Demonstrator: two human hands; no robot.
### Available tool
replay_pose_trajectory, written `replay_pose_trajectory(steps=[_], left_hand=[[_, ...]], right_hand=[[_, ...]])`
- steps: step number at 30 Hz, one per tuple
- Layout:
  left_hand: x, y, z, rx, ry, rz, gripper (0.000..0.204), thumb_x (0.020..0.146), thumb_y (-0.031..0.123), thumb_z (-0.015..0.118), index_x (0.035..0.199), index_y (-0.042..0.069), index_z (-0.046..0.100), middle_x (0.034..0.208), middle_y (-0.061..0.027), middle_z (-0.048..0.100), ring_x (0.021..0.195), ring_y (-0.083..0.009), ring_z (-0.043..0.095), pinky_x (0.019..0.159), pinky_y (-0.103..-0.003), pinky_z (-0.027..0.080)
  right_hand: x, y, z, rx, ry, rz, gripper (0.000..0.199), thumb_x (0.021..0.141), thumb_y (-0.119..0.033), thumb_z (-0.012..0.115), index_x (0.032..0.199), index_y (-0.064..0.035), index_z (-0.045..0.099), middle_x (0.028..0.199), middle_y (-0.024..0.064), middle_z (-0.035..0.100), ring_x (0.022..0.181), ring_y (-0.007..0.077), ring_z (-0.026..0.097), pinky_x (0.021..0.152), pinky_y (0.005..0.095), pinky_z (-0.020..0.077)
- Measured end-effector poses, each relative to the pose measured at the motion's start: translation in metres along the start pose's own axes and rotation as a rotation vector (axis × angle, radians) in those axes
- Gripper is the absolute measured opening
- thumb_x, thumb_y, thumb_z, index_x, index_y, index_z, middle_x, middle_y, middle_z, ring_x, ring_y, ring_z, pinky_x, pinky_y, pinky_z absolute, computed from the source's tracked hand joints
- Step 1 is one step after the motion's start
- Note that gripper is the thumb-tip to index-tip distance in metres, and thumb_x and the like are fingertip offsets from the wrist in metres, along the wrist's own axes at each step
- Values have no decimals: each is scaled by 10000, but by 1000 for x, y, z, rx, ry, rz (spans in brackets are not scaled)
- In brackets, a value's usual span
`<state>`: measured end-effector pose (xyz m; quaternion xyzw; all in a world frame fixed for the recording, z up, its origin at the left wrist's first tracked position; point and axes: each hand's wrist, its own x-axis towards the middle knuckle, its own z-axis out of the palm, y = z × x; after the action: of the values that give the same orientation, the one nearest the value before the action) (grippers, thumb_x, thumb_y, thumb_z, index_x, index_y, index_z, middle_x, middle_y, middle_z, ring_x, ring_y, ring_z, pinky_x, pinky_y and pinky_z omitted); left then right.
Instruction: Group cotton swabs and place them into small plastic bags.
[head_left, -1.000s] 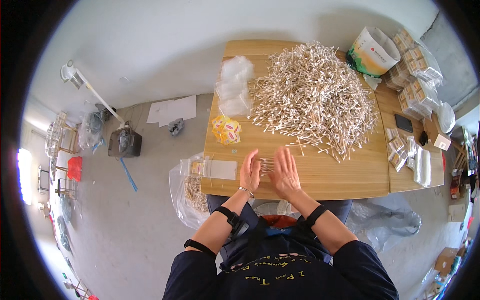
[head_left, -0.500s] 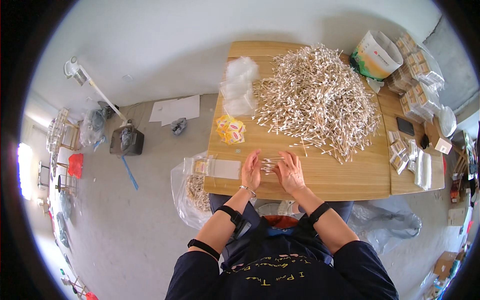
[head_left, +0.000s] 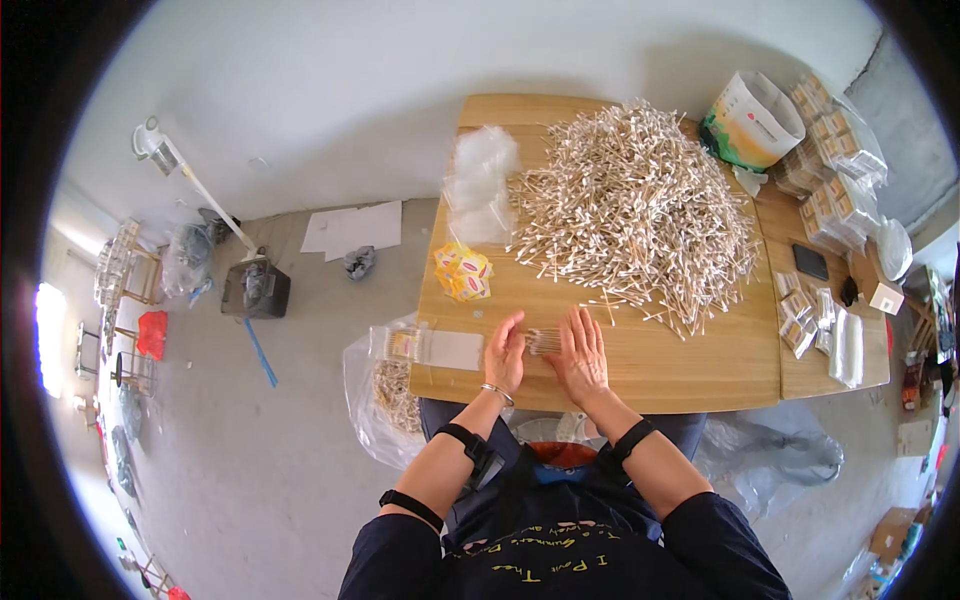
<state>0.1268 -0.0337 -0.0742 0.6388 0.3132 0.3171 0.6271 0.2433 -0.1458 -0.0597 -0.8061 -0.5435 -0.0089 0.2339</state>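
Observation:
A small row of cotton swabs [head_left: 543, 342] lies on the wooden table [head_left: 690, 365] near its front edge, between my two hands. My left hand [head_left: 505, 354] stands on its edge at the swabs' left ends, thumb apart from its fingers. At the right ends is my right hand [head_left: 580, 358], its fingers stretched out straight and its palm side against the swabs. Left of my left hand lies a clear pack with swabs [head_left: 404, 345], beside a blank white card or flap [head_left: 454, 350]. A big heap of loose cotton swabs [head_left: 635, 200] covers the table's far middle.
Yellow printed cards [head_left: 463, 272] and clear plastic bags [head_left: 482, 185] lie at the table's left. Along the right side are packed swab boxes [head_left: 840, 210], a white-green bag [head_left: 752, 120], a dark phone [head_left: 811, 262] and a plastic roll [head_left: 846, 345]. A clear sack of swabs [head_left: 395, 395] stands below the left edge.
My right hand's fingers have straightened from a curl over the swabs and now lie flat beside them. My left hand stays at their left ends. The view has tilted slightly.

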Motion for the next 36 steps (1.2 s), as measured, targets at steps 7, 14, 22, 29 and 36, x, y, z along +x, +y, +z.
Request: replay_pose_trajectory(steps=[7, 14, 22, 29, 36], left_hand=[[-2, -3, 3, -97, 20, 55, 355, 934, 91, 487, 1276, -4, 499, 1299, -111, 527, 1211, -176, 473, 1044, -313, 349], [-1, -6, 0, -79, -15, 55, 379, 938, 88, 473, 1304, -14, 463, 1346, -133, 487, 1270, -209, 432, 1090, -338, 303], [2, -2, -5, 13, -57, 45, 371, 942, 92, 460, 1299, -10, 468, 1351, -136, 479, 1281, -216, 425, 1084, -346, 316], [-8, 1, -12, 509, -78, 267, 414, 856, 29, 523, 1269, 26, 497, 1348, -165, 480, 1250, -286, 467, 1042, -364, 371], [-8, 9, -16, 585, -163, 318, 557, 777, 60, 623, 1311, 64, 463, 1363, -165, 457, 1285, -338, 408, 1060, -401, 348]], right_hand=[[-9, -20, -5, -83, -318, -2, 857, 841, -509, 547, 1421, 49, 249, 1498, 217, 227, 1419, 346, 147, 1156, 444, 102], [-9, -26, -8, -180, -339, -14, 922, 841, -608, 489, 1439, 40, 221, 1507, 250, 163, 1424, 369, 87, 1151, 471, 67], [-12, -25, -7, -158, -353, -3, 920, 848, -628, 452, 1449, 24, 207, 1516, 229, 161, 1427, 363, 78, 1147, 488, 50], [-22, -27, -11, -140, -406, 4, 915, 861, -614, 443, 1450, 37, 184, 1526, 216, 142, 1434, 345, 59, 1148, 488, 39], [-14, -9, -21, -36, -320, 27, 794, 891, -440, 492, 1439, 52, 194, 1520, 234, 140, 1428, 364, 77, 1151, 477, 63]])
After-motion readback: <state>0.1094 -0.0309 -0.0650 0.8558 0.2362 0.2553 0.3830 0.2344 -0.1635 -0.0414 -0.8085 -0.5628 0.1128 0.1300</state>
